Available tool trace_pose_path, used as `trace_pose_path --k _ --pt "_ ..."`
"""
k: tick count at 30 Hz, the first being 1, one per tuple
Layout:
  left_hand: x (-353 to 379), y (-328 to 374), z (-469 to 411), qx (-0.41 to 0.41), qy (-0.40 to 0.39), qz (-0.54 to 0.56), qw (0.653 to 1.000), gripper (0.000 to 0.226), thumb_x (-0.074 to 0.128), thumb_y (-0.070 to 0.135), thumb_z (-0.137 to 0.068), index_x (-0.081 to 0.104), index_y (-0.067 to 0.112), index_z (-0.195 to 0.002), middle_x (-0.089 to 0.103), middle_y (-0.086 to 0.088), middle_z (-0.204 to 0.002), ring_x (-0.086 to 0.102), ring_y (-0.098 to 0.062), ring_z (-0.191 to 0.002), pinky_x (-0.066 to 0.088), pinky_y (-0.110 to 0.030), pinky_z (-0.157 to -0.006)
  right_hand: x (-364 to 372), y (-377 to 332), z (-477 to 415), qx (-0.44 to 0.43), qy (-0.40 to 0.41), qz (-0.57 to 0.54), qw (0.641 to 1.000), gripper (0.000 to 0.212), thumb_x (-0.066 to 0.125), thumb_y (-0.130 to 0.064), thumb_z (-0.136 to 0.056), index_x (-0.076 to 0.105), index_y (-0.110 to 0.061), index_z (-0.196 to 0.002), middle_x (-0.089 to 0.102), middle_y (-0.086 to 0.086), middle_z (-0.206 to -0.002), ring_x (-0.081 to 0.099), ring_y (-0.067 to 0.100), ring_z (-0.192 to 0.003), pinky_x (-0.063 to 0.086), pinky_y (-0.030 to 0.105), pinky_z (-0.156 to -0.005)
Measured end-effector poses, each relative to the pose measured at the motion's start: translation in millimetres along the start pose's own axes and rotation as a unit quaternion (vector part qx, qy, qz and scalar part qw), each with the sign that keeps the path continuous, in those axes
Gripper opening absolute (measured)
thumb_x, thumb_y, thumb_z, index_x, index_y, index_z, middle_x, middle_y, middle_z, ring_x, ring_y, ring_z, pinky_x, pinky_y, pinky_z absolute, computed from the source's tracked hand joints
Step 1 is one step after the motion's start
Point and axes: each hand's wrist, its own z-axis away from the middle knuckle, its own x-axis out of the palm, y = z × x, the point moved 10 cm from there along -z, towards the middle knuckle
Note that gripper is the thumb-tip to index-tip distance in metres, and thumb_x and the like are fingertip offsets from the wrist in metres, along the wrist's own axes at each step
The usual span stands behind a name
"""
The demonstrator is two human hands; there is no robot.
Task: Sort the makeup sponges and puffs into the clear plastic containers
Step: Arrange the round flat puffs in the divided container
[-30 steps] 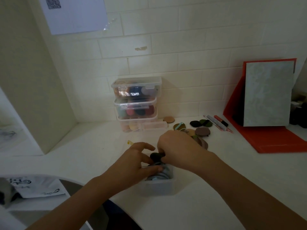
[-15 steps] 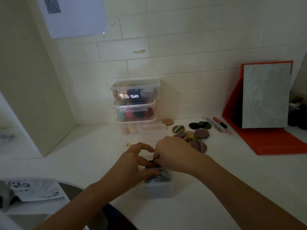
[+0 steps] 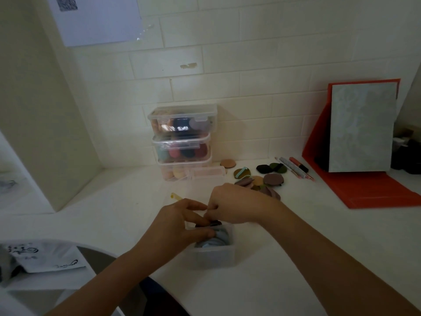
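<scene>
Hands meet over the small clear container [image 3: 214, 258] at the near side of the table [image 3: 303, 236]. The right hand [image 3: 237, 204] is curled tight, its fingertips pinching a dark puff [image 3: 215, 223] that stands on edge at the container's far end. The left hand [image 3: 180, 226] is curled too, with its thumb laid against the blue puffs [image 3: 216, 240] already packed upright inside. The light is dim, and I cannot tell whether its fingers grip anything or only steady the row.

The dark puff is probably light, soft and springy. It should squash to fit, but it may pop back up if the row is tight. Holding it by the top edge while the thumb keeps the blue ones back looks like the sensible grip.

Beyond the hands, loose puffs [image 3: 262, 181] lie in a small overlapping heap, unsorted. Behind them, three stacked containers [image 3: 182, 142] with lids on hold more coloured pieces, and a clear lid [image 3: 205, 173] lies just in front of them. Pens [image 3: 293, 167] and a red stand [image 3: 364, 190] sit further right.
</scene>
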Motion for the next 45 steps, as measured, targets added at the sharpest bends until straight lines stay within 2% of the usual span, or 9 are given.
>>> trace_pose_path --k 4,10,13,17,28,33,37,41,45 --pt "-5.7 4.9 -4.3 0.004 0.001 0.008 1.000 0.016 0.074 0.044 -0.069 0.072 0.033 -0.080 0.060 0.028 -0.097 0.057 0.009 -0.090 0.038 -0.003 -0.074 -15.7 22.6 6.3 0.018 0.009 -0.112 0.994 0.016 0.067 -0.035 -0.085 0.074 -0.021 -0.085 0.060 -0.010 -0.064 0.049 0.001 -0.053 0.037 0.009 -0.047" --pt "-37.6 7.2 -25.9 0.015 0.095 -0.004 0.995 0.012 0.063 0.038 -0.083 0.066 0.027 -0.086 0.065 0.016 -0.091 0.058 0.004 -0.085 0.038 -0.005 -0.068 -72.8 147.1 8.6 0.197 0.298 -0.196 0.913 0.018 0.060 -0.021 -0.090 0.074 -0.010 -0.085 0.068 0.001 -0.078 0.059 0.015 -0.071 0.045 0.024 -0.063" --pt "-28.7 2.9 -45.6 0.025 0.063 -0.032 0.997 0.018 0.063 0.038 -0.084 0.061 0.033 -0.101 0.056 0.019 -0.110 0.050 0.003 -0.099 0.036 -0.011 -0.081 -62.5 198.3 -0.4 0.284 0.295 -0.135 0.902 0.028 0.050 -0.008 -0.092 0.067 -0.010 -0.114 0.064 0.007 -0.121 0.059 0.022 -0.108 0.044 0.026 -0.089" --pt "9.3 -15.6 -60.5 -0.013 -0.056 -0.063 0.996 0.048 0.058 0.051 -0.083 0.044 0.041 -0.128 0.039 0.018 -0.138 0.034 -0.003 -0.125 0.031 -0.027 -0.107 -42.4 231.4 -20.5 0.323 0.243 -0.097 0.910 0.049 0.051 -0.001 -0.088 0.049 -0.011 -0.136 0.052 0.013 -0.136 0.050 0.026 -0.124 0.038 0.028 -0.101" --pt "20.5 -15.9 -60.1 -0.016 -0.061 -0.018 0.998 0.047 0.057 0.039 -0.088 0.037 0.042 -0.130 0.036 0.021 -0.129 0.027 0.003 -0.119 0.022 -0.040 -0.114 -40.0 264.9 -46.1 0.317 0.142 0.125 0.930 0.038 0.048 -0.009 -0.092 0.050 -0.007 -0.130 0.053 0.015 -0.128 0.056 0.029 -0.111 0.046 0.034 -0.091" --pt "21.5 -18.1 -61.9 -0.023 -0.052 0.004 0.998 0.044 0.062 0.038 -0.085 0.037 0.048 -0.120 0.037 0.023 -0.120 0.034 -0.001 -0.119 0.028 -0.041 -0.112 -49.3 271.1 -46.9 0.321 0.141 0.078 0.933 0.030 0.051 -0.007 -0.090 0.060 -0.003 -0.118 0.041 0.021 -0.129 0.057 0.033 -0.101 0.050 0.034 -0.085" --pt "21.3 -17.8 -61.6 -0.024 -0.045 0.003 0.999 0.044 0.061 0.037 -0.085 0.038 0.047 -0.121 0.038 0.023 -0.120 0.035 -0.002 -0.118 0.030 -0.041 -0.110 -67.5 262.1 -39.5 0.305 0.180 -0.013 0.935 0.021 0.062 -0.009 -0.084 0.069 -0.004 -0.103 0.062 0.014 -0.111 0.061 0.026 -0.094 0.046 0.026 -0.070" --pt "20.3 -15.6 -60.6 -0.023 -0.041 -0.001 0.999 0.044 0.061 0.036 -0.086 0.041 0.042 -0.125 0.039 0.021 -0.121 0.036 -0.003 -0.120 0.027 -0.040 -0.112 -102.0 221.9 -18.9 0.204 0.303 -0.180 0.913 0.012 0.065 -0.017 -0.087 0.057 -0.014 -0.096 0.060 0.007 -0.083 0.053 0.018 -0.072 0.039 0.028 -0.058" --pt "19.8 -13.8 -60.2 -0.031 -0.038 0.006 0.999 0.044 0.062 0.037 -0.085 0.042 0.042 -0.124 0.039 0.022 -0.119 0.036 -0.004 -0.121 0.028 -0.038 -0.112 -107.6 150.2 -11.7 0.072 0.221 -0.295 0.927 0.006 0.056 -0.013 -0.093 0.056 -0.018 -0.090 0.055 0.004 -0.067 0.044 0.012 -0.050 0.036 0.019 -0.046"
